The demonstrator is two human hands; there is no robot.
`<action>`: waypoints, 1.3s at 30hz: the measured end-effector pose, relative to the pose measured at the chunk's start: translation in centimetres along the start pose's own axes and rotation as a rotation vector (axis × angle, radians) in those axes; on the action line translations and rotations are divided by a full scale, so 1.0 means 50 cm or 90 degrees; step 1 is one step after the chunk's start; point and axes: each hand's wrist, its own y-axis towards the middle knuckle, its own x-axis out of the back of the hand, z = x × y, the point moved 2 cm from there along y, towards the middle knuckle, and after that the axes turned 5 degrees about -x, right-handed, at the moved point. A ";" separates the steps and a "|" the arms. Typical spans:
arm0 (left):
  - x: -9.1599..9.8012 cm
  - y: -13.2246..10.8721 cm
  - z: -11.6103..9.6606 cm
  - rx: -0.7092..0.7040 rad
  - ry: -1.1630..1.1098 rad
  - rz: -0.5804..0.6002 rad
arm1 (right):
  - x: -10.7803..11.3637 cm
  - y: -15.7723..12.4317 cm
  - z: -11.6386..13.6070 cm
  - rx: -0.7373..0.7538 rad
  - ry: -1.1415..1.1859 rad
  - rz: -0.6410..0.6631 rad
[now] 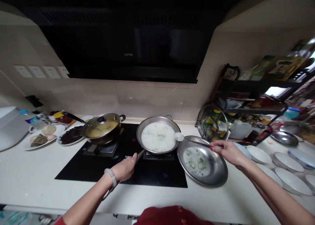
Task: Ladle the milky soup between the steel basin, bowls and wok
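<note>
My left hand (124, 168) is closed round the handle of a steel wok (139, 133), which sits on the right burner and holds milky white soup with green bits. In my right hand (226, 152) is a ladle (179, 136), its handle reaching left over a metal basin. The ladle's bowl, coated with white soup, is at the wok's right rim. Just right of the wok stands the metal basin (219, 174), tilted toward me in view, with a shallower amount of the same white soup and green pieces in it.
A lidded pan (102, 128) of yellowish food stands on the left burner of the black hob (73, 172). Plates of food (70, 135) lie further left. Several white bowls (287, 162) and a condiment rack (253, 111) are at right. A range hood (128, 67) hangs above.
</note>
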 end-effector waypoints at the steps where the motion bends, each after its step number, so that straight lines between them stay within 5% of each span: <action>1: 0.000 0.000 0.000 0.000 0.001 0.001 | 0.013 -0.008 -0.025 -0.007 0.005 -0.012; 5: -0.003 0.001 0.001 0.003 0.004 0.006 | 0.029 -0.039 -0.133 -0.049 -0.071 -0.070; 9: -0.006 0.003 0.005 0.001 0.002 -0.005 | -0.019 -0.093 -0.208 -0.052 -0.324 -0.160; 14: -0.007 0.004 0.007 -0.001 0.010 0.007 | -0.097 -0.171 -0.224 0.071 -0.555 -0.147; 19: -0.005 0.004 0.004 -0.001 0.004 0.003 | -0.071 -0.158 -0.221 0.014 -0.469 -0.230; 22: -0.003 0.003 0.002 0.000 0.006 0.003 | -0.040 -0.114 -0.195 -0.060 -0.298 -0.251; 26: -0.002 0.002 0.001 -0.001 0.019 0.014 | -0.047 -0.067 -0.094 -0.006 -0.199 -0.215; 33: -0.004 0.001 0.002 0.002 0.021 0.011 | -0.165 -0.009 0.099 0.093 -0.416 -0.084; 39: -0.001 0.002 -0.002 0.003 0.018 0.003 | -0.241 0.043 0.143 0.087 -0.403 -0.023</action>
